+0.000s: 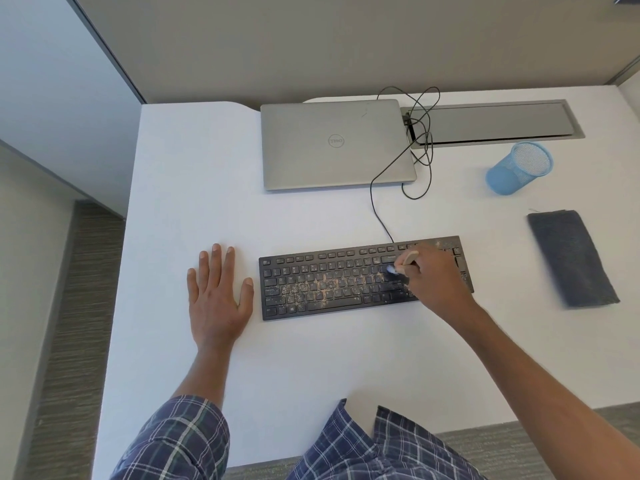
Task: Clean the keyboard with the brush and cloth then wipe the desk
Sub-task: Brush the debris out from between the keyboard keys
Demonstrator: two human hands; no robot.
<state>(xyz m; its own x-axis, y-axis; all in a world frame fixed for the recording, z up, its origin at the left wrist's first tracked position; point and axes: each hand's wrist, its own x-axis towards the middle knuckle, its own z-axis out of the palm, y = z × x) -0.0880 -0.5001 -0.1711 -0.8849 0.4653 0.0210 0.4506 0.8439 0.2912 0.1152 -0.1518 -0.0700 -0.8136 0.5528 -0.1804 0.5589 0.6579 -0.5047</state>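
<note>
Brushing stage, judged early. The right hand [436, 275] grips the brush [409, 258], fingers curled round its pale handle, with the bristles at the right-centre keys of the keyboard [346, 282]. The bristle tip is blurred, so contact is probable, not certain. Tan debris lies thick across the keyboard's middle rows and far right corner — most of the brushing is outstanding. The cloth [573, 258] lies folded, well right of the keyboard; the cloth pass and desk wipe are not yet done. The left hand [216, 292] rests flat just left of the keyboard, fingers straight and spread, holding nothing. Beyond the keyboard the white desk [311, 368] carries a closed laptop [332, 143] and a blue mesh cup [519, 168] — grey partition behind.
</note>
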